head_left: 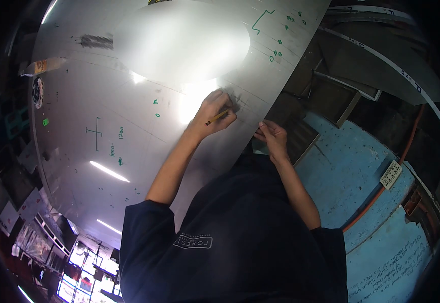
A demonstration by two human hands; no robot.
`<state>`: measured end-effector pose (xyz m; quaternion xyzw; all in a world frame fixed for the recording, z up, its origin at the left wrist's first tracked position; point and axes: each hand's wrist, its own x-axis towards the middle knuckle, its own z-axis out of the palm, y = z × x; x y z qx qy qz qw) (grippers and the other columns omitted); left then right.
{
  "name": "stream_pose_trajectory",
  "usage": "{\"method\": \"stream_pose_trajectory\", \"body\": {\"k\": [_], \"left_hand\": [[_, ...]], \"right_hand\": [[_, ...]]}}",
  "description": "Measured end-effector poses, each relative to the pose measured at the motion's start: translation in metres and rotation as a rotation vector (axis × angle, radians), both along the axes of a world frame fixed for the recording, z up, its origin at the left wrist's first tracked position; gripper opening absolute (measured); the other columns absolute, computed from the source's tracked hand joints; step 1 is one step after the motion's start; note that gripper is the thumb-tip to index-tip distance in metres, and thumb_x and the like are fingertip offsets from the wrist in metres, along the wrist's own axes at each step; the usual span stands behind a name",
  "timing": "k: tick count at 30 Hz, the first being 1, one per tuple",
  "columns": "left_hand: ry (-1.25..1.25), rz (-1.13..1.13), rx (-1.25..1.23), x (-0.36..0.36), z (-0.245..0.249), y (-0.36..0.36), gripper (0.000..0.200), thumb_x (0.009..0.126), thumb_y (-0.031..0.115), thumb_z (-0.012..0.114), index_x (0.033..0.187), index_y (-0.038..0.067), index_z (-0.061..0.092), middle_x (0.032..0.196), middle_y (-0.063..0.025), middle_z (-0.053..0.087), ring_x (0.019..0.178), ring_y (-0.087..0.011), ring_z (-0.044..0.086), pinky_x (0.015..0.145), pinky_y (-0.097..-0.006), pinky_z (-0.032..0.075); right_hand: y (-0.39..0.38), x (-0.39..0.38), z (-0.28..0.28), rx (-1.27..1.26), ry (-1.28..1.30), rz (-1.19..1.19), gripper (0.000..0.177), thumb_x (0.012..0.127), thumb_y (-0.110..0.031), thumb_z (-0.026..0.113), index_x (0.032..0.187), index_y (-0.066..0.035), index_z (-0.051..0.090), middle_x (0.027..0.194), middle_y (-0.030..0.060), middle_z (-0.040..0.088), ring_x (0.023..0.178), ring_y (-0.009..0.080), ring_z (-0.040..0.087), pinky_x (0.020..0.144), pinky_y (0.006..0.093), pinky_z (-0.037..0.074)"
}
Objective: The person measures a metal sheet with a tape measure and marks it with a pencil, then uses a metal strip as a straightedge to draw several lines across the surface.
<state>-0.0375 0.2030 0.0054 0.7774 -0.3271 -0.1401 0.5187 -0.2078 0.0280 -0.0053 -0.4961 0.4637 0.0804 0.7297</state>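
**Pencil marking near a sheet's edge**

A large metal sheet (pixel 129 96) is shown bearing green marks. The left hand (pixel 214 112) is closed around a pencil (pixel 219 117), which is laid on the sheet near its edge. The right hand (pixel 272 137) is bunched at that edge, and whether it grips anything cannot be told. A clean mark is probably best made with the edge steadied and the pressure kept light.

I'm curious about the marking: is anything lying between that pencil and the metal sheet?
Nothing visible. The left hand holds the pencil over the bare metal sheet; the right hand sits aside at its edge.
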Motion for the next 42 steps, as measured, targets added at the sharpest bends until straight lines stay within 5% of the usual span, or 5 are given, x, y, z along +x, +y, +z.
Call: {"method": "stream_pose_trajectory", "body": {"k": [4, 10, 12, 42], "left_hand": [[-0.028, -0.014, 0.014, -0.001, 0.000, 0.000, 0.020, 0.068, -0.001, 0.071, 0.078, 0.003, 0.055, 0.077, -0.0131, 0.056, 0.071, -0.0328, 0.058, 0.064, -0.0407, 0.048], [-0.096, -0.093, 0.084, 0.004, 0.008, 0.001, 0.020, 0.070, -0.002, 0.070, 0.077, 0.003, 0.052, 0.074, -0.0092, 0.057, 0.068, -0.0268, 0.058, 0.064, -0.0365, 0.048], [0.146, -0.025, 0.004, 0.005, 0.007, 0.001, 0.018, 0.071, -0.003, 0.069, 0.077, 0.003, 0.052, 0.073, -0.0089, 0.055, 0.068, -0.0253, 0.058, 0.061, -0.0351, 0.047], [-0.066, -0.032, 0.012, 0.014, 0.003, 0.014, 0.022, 0.068, -0.002, 0.068, 0.078, 0.004, 0.050, 0.074, -0.0113, 0.051, 0.068, -0.0292, 0.054, 0.061, -0.0395, 0.046]], "right_hand": [[0.001, 0.002, 0.003, 0.018, -0.019, -0.008, 0.039, 0.097, -0.019, 0.069, 0.120, 0.012, 0.061, 0.101, 0.0138, 0.068, 0.091, 0.0195, 0.068, 0.083, 0.0348, 0.062], [0.000, 0.001, 0.002, 0.011, -0.014, 0.006, 0.035, 0.097, -0.019, 0.069, 0.118, 0.010, 0.064, 0.101, 0.0122, 0.069, 0.091, 0.0189, 0.068, 0.083, 0.0343, 0.061], [0.000, 0.000, 0.000, 0.000, 0.000, 0.002, 0.034, 0.098, -0.019, 0.068, 0.116, 0.008, 0.065, 0.100, 0.0113, 0.069, 0.091, 0.0185, 0.069, 0.083, 0.0340, 0.061], [-0.002, -0.002, -0.001, -0.014, -0.005, 0.025, 0.029, 0.098, -0.019, 0.068, 0.115, 0.005, 0.067, 0.101, 0.0102, 0.071, 0.089, 0.0169, 0.069, 0.083, 0.0335, 0.061]]}}
